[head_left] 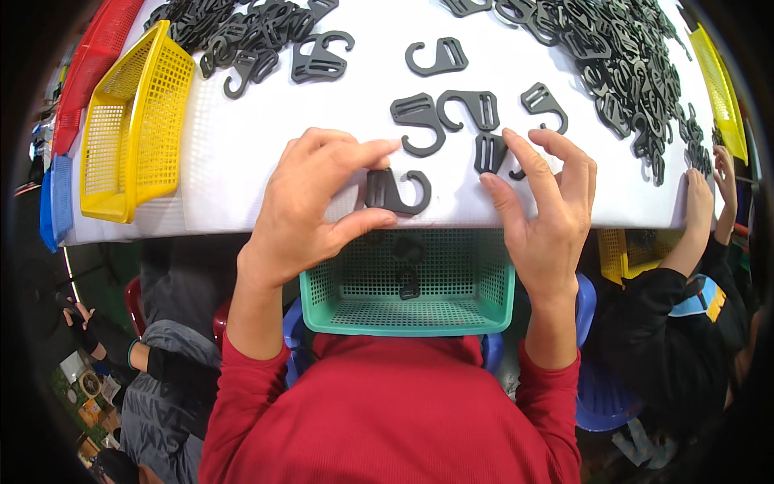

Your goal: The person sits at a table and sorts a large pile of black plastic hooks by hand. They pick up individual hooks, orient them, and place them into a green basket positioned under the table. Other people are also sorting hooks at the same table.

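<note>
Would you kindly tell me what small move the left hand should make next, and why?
Probably bring the thumb and forefinger of the left hand together on the black hook: it lies between them near the table's front edge, so little reaching seems needed, though any existing contact is hard to judge.

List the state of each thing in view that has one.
Left grip: thumb and fingers around a hook, firmness unclear
That black hook: near the table edge
Right grip: open, around another hook
Left pile: heaped, tangled
Right pile: heaped, spilling toward the edge
Green basket: open-topped, few dark pieces inside
White table: partly covered
</note>
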The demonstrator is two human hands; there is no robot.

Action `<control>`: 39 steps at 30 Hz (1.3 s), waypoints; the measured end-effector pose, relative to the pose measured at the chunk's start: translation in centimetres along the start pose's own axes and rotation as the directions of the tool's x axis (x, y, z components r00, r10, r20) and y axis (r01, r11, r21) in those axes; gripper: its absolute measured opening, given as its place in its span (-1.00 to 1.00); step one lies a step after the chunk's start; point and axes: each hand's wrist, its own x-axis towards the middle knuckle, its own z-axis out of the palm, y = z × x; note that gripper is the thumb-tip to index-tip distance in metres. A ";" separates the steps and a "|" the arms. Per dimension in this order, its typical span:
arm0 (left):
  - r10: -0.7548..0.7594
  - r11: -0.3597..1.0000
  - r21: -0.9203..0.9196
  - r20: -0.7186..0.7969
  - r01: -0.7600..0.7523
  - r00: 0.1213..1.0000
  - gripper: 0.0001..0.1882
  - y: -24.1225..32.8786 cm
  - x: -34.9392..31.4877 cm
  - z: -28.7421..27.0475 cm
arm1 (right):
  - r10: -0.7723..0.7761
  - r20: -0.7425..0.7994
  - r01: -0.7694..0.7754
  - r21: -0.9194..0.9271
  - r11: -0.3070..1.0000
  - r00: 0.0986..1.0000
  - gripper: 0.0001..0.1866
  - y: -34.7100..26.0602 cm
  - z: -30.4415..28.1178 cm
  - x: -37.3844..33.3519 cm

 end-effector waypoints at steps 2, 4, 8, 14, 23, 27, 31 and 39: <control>0.039 0.999 0.004 -0.027 -0.039 0.999 -0.59 -0.4 -0.3 0.4 | -0.002 -0.030 0.002 0.005 1.000 1.000 -0.55 0.2 0.1 0.2; 0.010 1.000 -0.008 -0.042 -0.011 0.999 -0.74 0.0 -0.3 0.7 | 0.069 -0.073 -0.065 0.057 0.996 0.995 -0.63 0.7 -0.1 1.1; -0.116 0.993 -0.034 -0.086 0.114 0.989 -0.81 1.2 1.1 1.8 | -0.023 -0.093 0.028 0.055 0.998 0.995 -0.70 2.0 0.8 3.3; -0.141 0.988 0.022 -0.255 0.151 0.957 -0.75 0.4 1.7 2.1 | -0.217 0.073 0.208 0.112 0.972 0.973 -0.71 1.8 0.7 5.3; -0.197 0.979 -0.009 -0.272 0.203 0.942 -0.74 -0.3 1.8 1.1 | 0.047 0.161 -0.078 0.189 0.979 0.986 -0.85 1.3 0.9 7.2; -0.214 0.976 -0.024 -0.245 0.215 0.946 -0.72 -0.2 1.1 1.1 | -0.150 -0.019 0.150 0.004 0.989 0.989 -0.81 3.0 1.0 7.2; -0.042 0.997 0.060 -0.118 0.049 0.992 -0.60 0.0 0.5 1.4 | -0.078 0.048 0.075 0.065 0.995 0.996 -0.60 3.9 1.4 6.4; -0.234 0.965 -0.176 -0.251 0.194 0.939 -0.67 -0.2 -0.2 1.4 | -0.242 0.324 0.277 -0.066 0.959 0.915 -0.33 -0.3 3.9 6.2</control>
